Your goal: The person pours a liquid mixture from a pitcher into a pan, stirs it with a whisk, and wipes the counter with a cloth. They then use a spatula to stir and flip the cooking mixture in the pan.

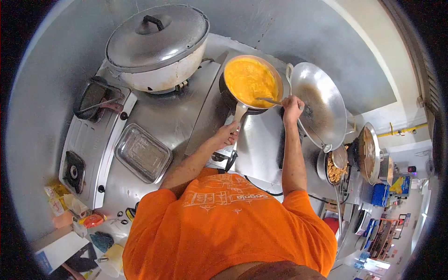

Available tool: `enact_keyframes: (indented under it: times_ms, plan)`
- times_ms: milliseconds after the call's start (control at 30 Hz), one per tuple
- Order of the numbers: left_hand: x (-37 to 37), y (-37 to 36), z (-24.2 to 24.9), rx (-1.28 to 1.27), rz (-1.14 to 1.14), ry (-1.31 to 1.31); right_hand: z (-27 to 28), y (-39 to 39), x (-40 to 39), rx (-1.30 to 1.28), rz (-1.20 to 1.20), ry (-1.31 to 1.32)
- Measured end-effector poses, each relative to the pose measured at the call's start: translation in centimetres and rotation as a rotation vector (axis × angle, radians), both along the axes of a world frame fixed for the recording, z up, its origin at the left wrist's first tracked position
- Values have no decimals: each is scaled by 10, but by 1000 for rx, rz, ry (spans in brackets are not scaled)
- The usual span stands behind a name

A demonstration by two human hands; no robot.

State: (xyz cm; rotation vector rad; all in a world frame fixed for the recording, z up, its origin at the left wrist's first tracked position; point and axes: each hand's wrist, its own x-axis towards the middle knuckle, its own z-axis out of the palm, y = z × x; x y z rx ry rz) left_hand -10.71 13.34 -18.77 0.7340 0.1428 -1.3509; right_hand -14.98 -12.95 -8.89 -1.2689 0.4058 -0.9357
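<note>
A frying pan (281,88) sits on the stove in front of me, filled with soft yellow food (249,79) that looks like egg. My left hand (227,135) is closed around the pan's pale handle (240,113). In my right hand (293,109) is a cooking utensil with a thin grey shaft (270,101). Its far end dips into the yellow food near the pan's right side, so its exact shape is hidden. Just right of that hand a large metal wok (322,100) leans, with a long-handled ladle (326,148) lying across its near edge.
A big lidded pot (158,74) stands at the back left. Below it are a rectangular metal tray (143,153) and a small gas stove (88,154) carrying a black fryer basket (95,100). To the right are a pan of browned food (335,173) and another large wok (369,154).
</note>
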Motion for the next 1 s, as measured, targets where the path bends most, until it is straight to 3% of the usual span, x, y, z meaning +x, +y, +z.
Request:
enact_keyframes:
  times_ms: [267, 300, 433, 533, 767, 1000]
  plan:
    - [-1, 2, 5, -6, 6, -30, 18, 62, 10, 38, -71, 4]
    - [-1, 1, 3, -11, 8, -7, 5, 52, 16, 58, 15, -66]
    - [-3, 2, 9, -10, 22, -37, 22, 64, 50, 222, -80, -30]
    - [-4, 2, 20, 69, 26, -23, 15, 48, 65, 278, -156, -212]
    - [0, 1, 3, -4, -32, -80, 46, 34, 13, 477, -219, -178]
    - [-1, 3, 11, 15, -22, -52, 9, 42, 30, 692, -320, -119]
